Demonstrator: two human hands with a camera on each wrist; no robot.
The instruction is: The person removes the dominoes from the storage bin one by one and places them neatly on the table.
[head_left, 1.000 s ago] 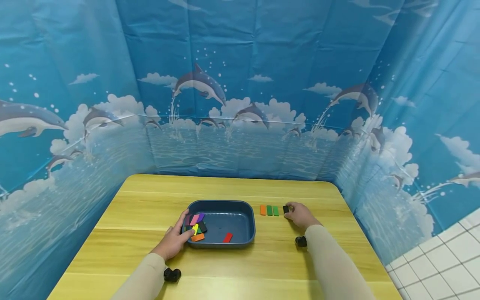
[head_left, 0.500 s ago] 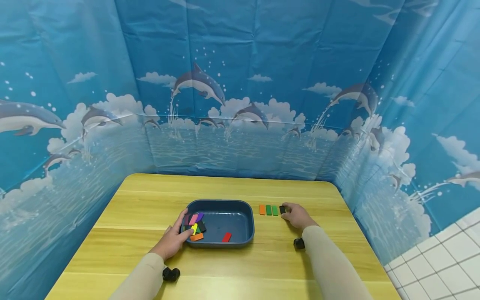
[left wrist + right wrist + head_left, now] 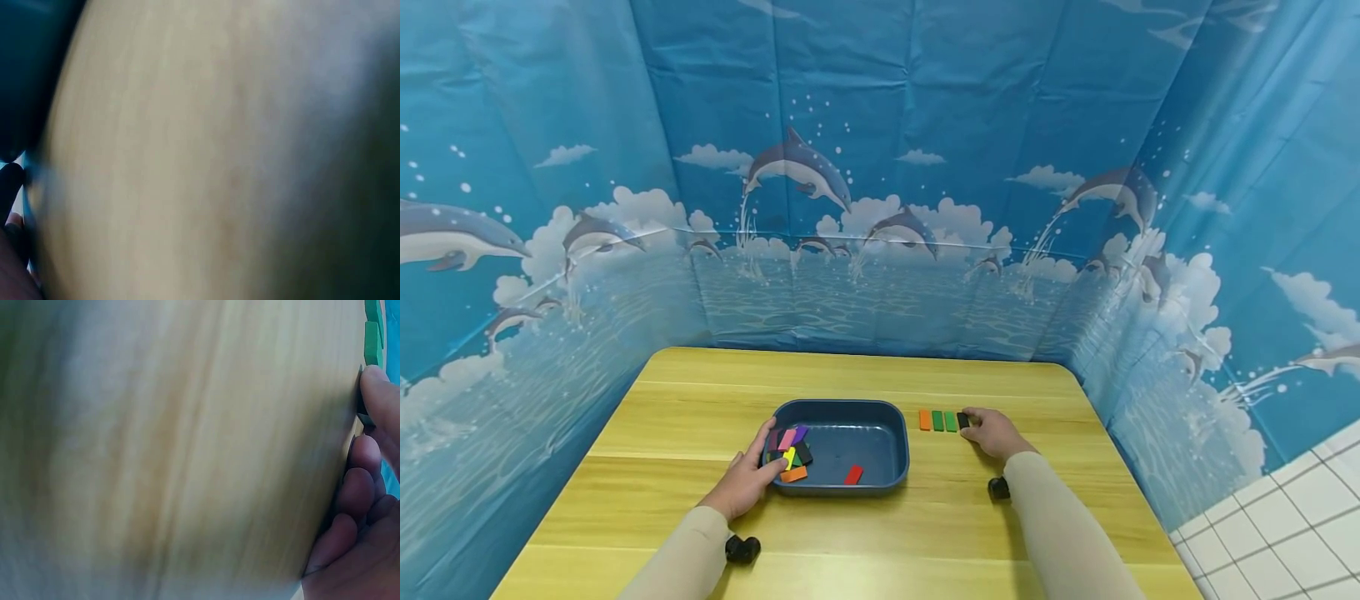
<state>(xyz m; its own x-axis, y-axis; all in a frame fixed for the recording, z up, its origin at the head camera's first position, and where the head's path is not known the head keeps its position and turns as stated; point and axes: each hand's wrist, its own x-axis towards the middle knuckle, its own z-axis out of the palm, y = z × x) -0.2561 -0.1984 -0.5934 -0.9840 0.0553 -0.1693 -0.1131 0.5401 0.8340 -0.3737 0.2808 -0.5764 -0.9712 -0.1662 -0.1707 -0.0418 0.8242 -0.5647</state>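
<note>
Right now, in the head view, your right hand [image 3: 996, 433] pinches the black block [image 3: 963, 421] at the right end of a row of 4 on the desk [image 3: 835, 550]. To its left lie the light green block [image 3: 951, 422], the dark green block [image 3: 937, 421] and the orange block [image 3: 924, 420]. Your left hand [image 3: 747, 477] holds the left end of the blue tray [image 3: 842, 491], thumb over the rim. Inside, a pile of mixed blocks [image 3: 803, 453] sits by that thumb, with 1 red block [image 3: 853, 475] apart near the front wall.

In the left wrist view, you get mostly blurred desk, the tray's dark side at upper left; you cannot tell the grip from there.

In the right wrist view, your fingers curl beside the black block, and 2 green blocks show just beyond it.
</note>
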